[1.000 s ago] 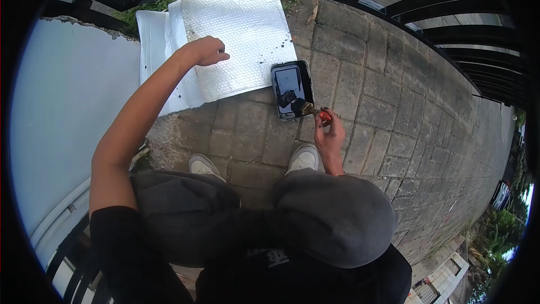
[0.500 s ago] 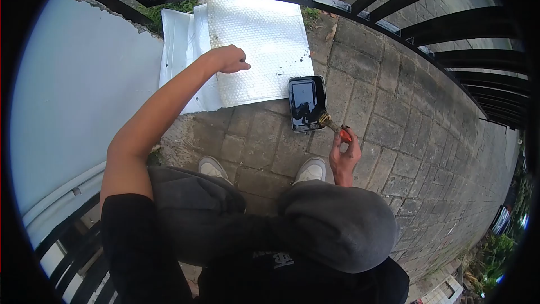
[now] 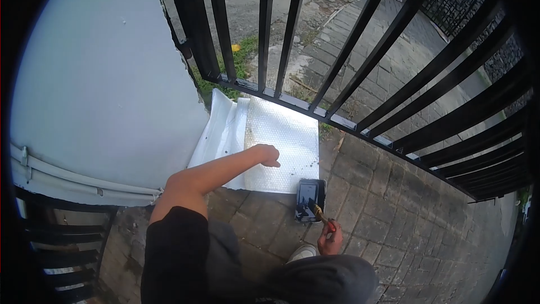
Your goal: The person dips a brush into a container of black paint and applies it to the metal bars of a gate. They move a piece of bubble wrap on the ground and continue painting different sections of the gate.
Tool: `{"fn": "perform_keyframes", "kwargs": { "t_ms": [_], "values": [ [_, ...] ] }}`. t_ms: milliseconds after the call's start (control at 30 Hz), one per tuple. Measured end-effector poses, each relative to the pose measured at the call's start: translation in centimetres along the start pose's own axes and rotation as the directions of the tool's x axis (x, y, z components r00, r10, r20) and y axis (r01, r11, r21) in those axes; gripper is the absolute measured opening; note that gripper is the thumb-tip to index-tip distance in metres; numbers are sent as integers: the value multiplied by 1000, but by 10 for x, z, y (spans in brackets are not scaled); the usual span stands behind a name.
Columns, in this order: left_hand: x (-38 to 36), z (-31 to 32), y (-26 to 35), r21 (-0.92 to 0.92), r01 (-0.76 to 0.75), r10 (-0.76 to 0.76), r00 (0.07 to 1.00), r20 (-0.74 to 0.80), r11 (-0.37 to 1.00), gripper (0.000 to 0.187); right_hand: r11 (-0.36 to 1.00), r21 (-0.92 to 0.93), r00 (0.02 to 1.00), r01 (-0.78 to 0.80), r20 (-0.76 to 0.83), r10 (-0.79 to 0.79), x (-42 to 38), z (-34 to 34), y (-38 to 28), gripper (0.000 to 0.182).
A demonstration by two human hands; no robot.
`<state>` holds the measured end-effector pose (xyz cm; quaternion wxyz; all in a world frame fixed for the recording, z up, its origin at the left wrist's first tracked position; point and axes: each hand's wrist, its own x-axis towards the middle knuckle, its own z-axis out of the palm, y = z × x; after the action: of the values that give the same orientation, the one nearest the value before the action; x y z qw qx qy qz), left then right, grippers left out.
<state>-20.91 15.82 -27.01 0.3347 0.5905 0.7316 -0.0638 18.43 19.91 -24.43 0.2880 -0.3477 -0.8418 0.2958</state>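
In my right hand [image 3: 330, 240] is a paintbrush [image 3: 320, 214], the fingers wrapped round its red handle. The bristles point into a small rectangular tray [image 3: 311, 180] of glossy black paint on the pavers, and the brush tip overlaps the tray's right side. My left hand [image 3: 266, 156] reaches across from the left, fingers curled in, with nothing showing in them. Below it lies a silvery bubble-wrap sheet [image 3: 281, 124], spotted with black drips near the tray.
A black metal gate [image 3: 349, 124] with upright bars runs diagonally beyond the sheet. To the left stands a pale wall [image 3: 101, 90] with a pipe [image 3: 79, 183] along its foot. Grey pavers [image 3: 382, 219] spread right. My shoe [image 3: 304, 252] is just below the tray.
My view has tilted up, so more of the gate shows and everything sits lower. The brush has tipped further into the tray, its bristles now over the paint.
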Motion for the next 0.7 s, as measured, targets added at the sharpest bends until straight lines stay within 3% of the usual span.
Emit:
{"fn": "perform_keyframes", "kwargs": {
  "t_ms": [67, 200, 333, 400, 533, 567, 600, 667, 700],
  "values": [
    [7, 7, 0, -12, 8, -8, 1000, -8, 1000, 50, 999, -17, 999, 39, 16, -39, 2, 1, -1, 23],
    [15, 9, 2, -10, -54, 55, 998, 19, 998, 53, 999, -12, 999, -40, 37, 41, -1, 2, 1, 23],
    [12, 1, 7, -7, -108, 108, 994, -24, 994, 51, 1000, 20, 999, 3, -33, -3, -3, 12, 20, 25],
    [7, -6, 7, -32, -124, 123, 992, -38, 992, 51, 988, -68, 989, 138, -50, -142, -1, 14, 20, 26],
    [-42, -31, -3, -137, -207, 182, 968, -172, 969, 49, 998, -30, 997, 53, -51, -54, -6, 18, 32, 26],
    [-80, -42, 4, -429, -159, 77, 976, -201, 889, 47, 994, -82, 993, 78, -83, -84, -6, 19, 32, 23],
    [-112, -50, 6, -679, -113, -39, 978, -205, 726, 46, 995, -61, 993, 74, -82, -79, -6, 20, 35, 23],
    [-170, -2, -8, -905, -99, -177, 966, -187, 414, 40, 1000, 18, 993, 15, -113, -13, -9, 25, 37, 20],
    [-207, 27, -10, -935, -38, -269, 953, -140, 352, 38, 996, 84, 993, -18, -116, 27, -9, 29, 41, 20]
  ]
}}
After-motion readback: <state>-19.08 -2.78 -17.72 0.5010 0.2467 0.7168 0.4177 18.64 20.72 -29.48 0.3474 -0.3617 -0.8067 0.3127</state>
